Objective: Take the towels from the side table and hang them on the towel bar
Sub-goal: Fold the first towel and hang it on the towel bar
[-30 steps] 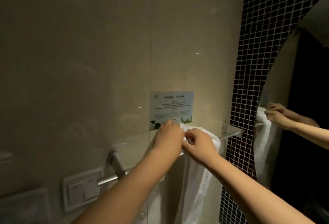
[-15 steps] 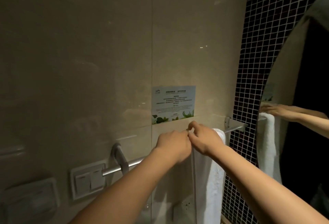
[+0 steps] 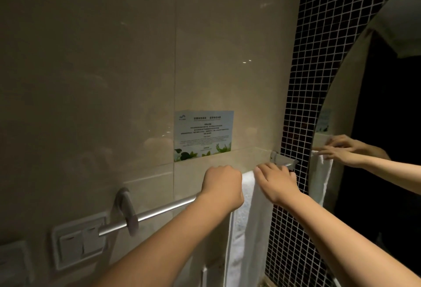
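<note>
- Step in hand (judged): a white towel [image 3: 249, 213] is being settled over the towel bar [image 3: 159, 210]; the side table is not in view.
- Method advised: the fold is best kept square on the rail, the top edge smoothed outward from the middle by both hands, and the front and back drops matched so the cloth is not dragged off by its heavier side.
- Left hand [image 3: 222, 187]: curled into a loose fist at the towel's left top edge, on the bar; whether cloth is pinched inside cannot be told.
- Right hand [image 3: 276, 182]: fingers extended and close together, laid palm-down over the towel's right top corner, just beside the right bracket [image 3: 283, 161].
- Towel, location: draped at the right end of the bar, against the beige tiled wall [image 3: 91, 81], next to the dark mosaic strip [image 3: 303, 81].
- Towel, appearance: white terry, narrow, hanging in long straight folds; lower end runs out of frame.
- Also noted: printed notice [image 3: 204, 135] above the bar; wall switch [image 3: 79, 239] lower left; mirror [image 3: 376, 127] reflecting both hands.
</note>
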Available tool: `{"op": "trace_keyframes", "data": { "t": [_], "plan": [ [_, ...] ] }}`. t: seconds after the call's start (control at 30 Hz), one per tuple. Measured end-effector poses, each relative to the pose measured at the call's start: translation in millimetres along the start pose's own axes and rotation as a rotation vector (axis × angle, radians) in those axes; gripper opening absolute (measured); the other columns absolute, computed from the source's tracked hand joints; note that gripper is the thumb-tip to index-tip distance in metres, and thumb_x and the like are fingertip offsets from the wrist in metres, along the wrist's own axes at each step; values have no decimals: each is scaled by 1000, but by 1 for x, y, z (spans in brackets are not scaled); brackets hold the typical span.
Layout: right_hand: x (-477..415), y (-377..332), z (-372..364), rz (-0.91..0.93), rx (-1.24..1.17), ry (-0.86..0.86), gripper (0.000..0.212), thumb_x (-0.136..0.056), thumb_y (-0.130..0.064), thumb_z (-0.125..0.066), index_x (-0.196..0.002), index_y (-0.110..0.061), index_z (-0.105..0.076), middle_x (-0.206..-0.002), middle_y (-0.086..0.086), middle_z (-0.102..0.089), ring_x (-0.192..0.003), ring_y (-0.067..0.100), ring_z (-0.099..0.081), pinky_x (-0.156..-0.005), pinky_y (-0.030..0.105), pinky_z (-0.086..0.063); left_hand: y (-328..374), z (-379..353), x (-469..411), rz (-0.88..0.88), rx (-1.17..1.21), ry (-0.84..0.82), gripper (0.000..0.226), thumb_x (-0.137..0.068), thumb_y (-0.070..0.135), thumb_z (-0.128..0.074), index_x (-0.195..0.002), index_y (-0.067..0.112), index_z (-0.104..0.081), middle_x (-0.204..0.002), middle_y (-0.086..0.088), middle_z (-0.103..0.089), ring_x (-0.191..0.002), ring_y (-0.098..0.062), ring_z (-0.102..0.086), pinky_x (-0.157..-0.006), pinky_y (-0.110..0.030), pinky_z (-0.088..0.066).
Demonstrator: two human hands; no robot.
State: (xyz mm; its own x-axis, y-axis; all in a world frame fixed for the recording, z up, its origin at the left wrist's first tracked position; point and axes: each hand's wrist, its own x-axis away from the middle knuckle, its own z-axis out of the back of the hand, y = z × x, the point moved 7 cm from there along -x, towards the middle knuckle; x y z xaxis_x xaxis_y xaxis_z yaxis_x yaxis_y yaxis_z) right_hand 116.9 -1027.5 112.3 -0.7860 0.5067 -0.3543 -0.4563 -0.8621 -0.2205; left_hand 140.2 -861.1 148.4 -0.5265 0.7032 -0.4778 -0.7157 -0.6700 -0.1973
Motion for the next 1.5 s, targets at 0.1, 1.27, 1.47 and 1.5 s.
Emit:
{"op": "trace_keyframes", "data": {
  "t": [0.1, 1.27, 1.47, 1.5],
  "plan": [
    [-6, 5, -3, -46, -11, -24, 50, -104, -50, -17, -134, -32, -53, -149, 3, -47, -134, 41, -38, -105, 51, -30, 3, 0, -2, 1, -24, -30, 24, -98, 30, -50, -105, 14, -67, -101, -8, -67, -90, -28, -66, -65, -32, -33],
    [-17, 71, -23, -279, -502, 108, 45, -104, -39, -45, -142, -16, -38, -135, 23, -52, -118, 42, -56, -98, 49, -50, 24, -15, -61, -68, 109, -96, 29, -86, 44, -72, -94, 16, -72, -87, -6, -68, -71, -27, -56, -62, -32, -44],
    [-16, 72, -7, -251, -577, 164, 24, -97, -23, -52, -117, -11, -57, -103, 9, -66, -85, 22, -57, -59, 27, -39, 21, -13, -69, -20, 143, -93, 8, -95, 18, -65, -95, 11, -68, -87, -9, -61, -78, -30, -62, -64, -34, -45],
    [-18, 71, 4, -243, -596, 232, 22, -98, -20, -51, -116, -10, -59, -105, 9, -66, -87, 22, -57, -62, 28, -40, 19, -9, -72, -15, 124, -71, 4, -93, 8, -63, -92, 11, -67, -86, -8, -59, -82, -31, -65, -64, -34, -43]
  ]
}}
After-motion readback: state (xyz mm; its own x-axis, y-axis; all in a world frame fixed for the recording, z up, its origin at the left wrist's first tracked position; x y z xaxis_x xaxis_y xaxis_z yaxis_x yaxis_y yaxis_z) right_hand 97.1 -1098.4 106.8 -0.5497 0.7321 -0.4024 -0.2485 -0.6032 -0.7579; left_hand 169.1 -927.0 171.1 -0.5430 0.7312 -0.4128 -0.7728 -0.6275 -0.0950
